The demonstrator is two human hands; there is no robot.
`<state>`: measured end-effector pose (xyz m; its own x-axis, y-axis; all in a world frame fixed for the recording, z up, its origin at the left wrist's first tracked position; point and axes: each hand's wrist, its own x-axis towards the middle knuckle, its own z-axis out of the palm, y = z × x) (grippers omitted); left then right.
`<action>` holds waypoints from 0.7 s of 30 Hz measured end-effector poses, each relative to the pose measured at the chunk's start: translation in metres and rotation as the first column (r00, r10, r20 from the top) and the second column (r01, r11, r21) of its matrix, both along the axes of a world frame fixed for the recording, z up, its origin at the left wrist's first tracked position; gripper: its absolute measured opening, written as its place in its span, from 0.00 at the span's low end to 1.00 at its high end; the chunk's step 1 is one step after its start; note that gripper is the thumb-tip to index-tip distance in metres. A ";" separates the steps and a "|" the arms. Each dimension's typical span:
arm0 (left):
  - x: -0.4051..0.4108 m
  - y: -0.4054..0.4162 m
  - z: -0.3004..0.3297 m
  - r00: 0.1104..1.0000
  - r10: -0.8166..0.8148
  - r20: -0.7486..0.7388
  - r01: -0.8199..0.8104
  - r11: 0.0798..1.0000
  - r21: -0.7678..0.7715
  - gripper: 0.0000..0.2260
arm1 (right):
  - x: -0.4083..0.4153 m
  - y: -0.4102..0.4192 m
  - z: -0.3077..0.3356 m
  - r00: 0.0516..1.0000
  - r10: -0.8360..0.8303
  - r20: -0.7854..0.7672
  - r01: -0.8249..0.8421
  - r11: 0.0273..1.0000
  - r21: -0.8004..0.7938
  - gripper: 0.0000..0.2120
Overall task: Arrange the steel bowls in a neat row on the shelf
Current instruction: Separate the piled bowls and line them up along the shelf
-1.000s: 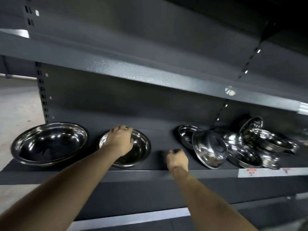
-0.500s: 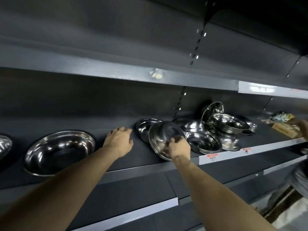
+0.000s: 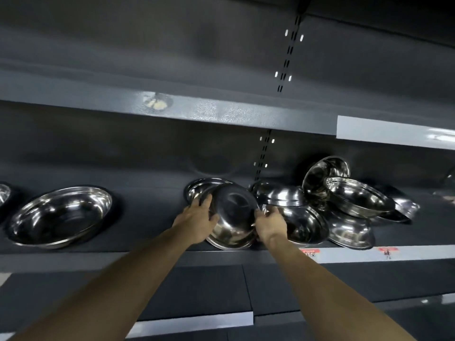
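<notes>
A: Start at nine o'clock. Why is that big bowl (image 3: 60, 216) sitting off on its own?

B: It looks already placed: mouth up, flat on the shelf (image 3: 157, 258), with bare shelf on its three o'clock side. I'd judge that gap is where the row should grow. A sliver of another bowl (image 3: 3, 194) shows at the far nine o'clock edge.

A: And the two hands in the middle?

B: The left hand (image 3: 198, 219) has its fingers curled over the nine o'clock rim of the tilted bowl (image 3: 232, 217); the right hand (image 3: 269, 223) does the same at three o'clock. So each grip is closed on that one bowl, from opposite sides. It stands on its edge near the shelf front, underside toward the camera, so two hands probably keep it from rolling or clanging.

A: What's behind it?

B: A shallow bowl (image 3: 202, 187) at twelve o'clock, partly hidden.

A: Then the heap at three o'clock?

B: The pile (image 3: 344, 205) is unsorted: bowls leaning, overturned and overlapping, one propped against the back panel. Price tags (image 3: 387, 251) mark the shelf lip below.
</notes>
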<state>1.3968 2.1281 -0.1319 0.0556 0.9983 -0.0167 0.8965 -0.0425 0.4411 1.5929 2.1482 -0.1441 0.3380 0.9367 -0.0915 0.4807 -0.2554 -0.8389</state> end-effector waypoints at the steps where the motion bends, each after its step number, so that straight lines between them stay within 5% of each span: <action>1: 0.002 0.000 -0.001 1.000 0.016 0.013 -0.016 1.000 -0.012 0.32 | 0.000 0.003 -0.002 1.000 0.016 -0.002 -0.016 1.000 -0.016 0.25; 6: 0.016 0.001 -0.005 0.989 0.079 0.129 -0.072 0.996 -0.062 0.35 | -0.002 0.014 -0.015 0.995 0.088 -0.054 -0.091 0.993 -0.071 0.27; 13: 0.021 -0.006 -0.009 0.966 0.150 0.209 -0.147 0.989 -0.033 0.36 | -0.003 0.009 -0.020 0.990 0.022 0.139 -0.032 0.997 0.071 0.22; 21: 0.010 -0.018 -0.002 0.900 0.253 0.356 -0.280 0.960 0.028 0.33 | -0.023 -0.004 -0.015 0.996 0.061 0.066 -0.072 0.981 0.178 0.22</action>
